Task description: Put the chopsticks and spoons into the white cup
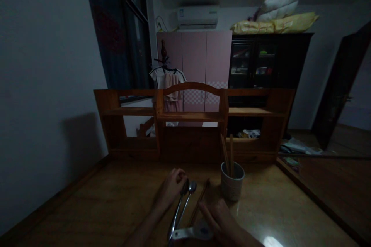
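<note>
My left hand (173,185) has its fingers curled in at the bowl of a metal spoon (176,213); its fingertips are partly hidden. A second metal spoon (185,203) lies close beside that one on the wooden desk (127,200). My right hand (223,218) is low over the desk, thumb side stretched toward a pair of brown chopsticks (199,200) lying there; no grip on them shows. In front of it lies a white ceramic spoon (188,233), its bowl end near the right hand. Dim light blurs the fingers.
A light-coloured cup (232,187) stands right of the spoons, with several chopsticks (227,156) upright in it. Along the desk's back edge runs a wooden shelf unit (189,116). A wall (49,123) borders the left side. Cabinets (194,54) and a door (339,88) are farther off.
</note>
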`<state>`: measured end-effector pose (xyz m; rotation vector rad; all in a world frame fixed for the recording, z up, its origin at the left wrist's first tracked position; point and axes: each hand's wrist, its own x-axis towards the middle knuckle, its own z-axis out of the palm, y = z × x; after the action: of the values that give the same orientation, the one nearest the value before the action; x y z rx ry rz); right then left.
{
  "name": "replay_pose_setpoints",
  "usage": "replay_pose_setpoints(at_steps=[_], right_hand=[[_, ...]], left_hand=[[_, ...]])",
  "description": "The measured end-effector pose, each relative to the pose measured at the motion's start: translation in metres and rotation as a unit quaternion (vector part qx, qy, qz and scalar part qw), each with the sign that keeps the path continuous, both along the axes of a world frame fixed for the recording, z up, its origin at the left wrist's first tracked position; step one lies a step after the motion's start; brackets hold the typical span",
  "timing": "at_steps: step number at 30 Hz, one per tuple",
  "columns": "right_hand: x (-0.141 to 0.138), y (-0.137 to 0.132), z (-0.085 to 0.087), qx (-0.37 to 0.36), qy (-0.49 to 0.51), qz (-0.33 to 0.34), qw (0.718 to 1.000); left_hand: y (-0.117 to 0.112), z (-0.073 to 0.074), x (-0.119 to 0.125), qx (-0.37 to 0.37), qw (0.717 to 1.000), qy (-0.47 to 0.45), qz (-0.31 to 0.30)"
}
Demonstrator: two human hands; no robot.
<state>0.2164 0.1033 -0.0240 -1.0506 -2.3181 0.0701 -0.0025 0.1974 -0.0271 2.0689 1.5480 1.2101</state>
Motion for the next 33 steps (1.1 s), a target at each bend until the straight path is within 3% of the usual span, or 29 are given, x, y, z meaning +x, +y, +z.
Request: replay_pose_setpoints(at_steps=[5, 12, 27, 33], right_hand=[[-0.003, -0.008, 0.011, -0.039, -0.004, -0.022, 0.999], [-0.003, -0.013, 0.024, -0.035, -0.021, -0.014, 0.999], [0.019, 0.006, 0.003, 0.109, -0.067, 0.03, 0.991], [0.025, 0.011, -0.007, 0.101, -0.035, 0.05, 0.993]], left_hand=[[0.0, -0.008, -0.001, -0.02, 0.999, 0.034, 0.003], [-0.007, -0.003, 0.001, -0.032, 0.998, 0.056, -0.025], [0.0, -0.004, 0.008, -0.062, 0.996, 0.042, -0.054], [0.002, -0.007, 0.007, -0.055, 0.996, 0.049, -0.051]])
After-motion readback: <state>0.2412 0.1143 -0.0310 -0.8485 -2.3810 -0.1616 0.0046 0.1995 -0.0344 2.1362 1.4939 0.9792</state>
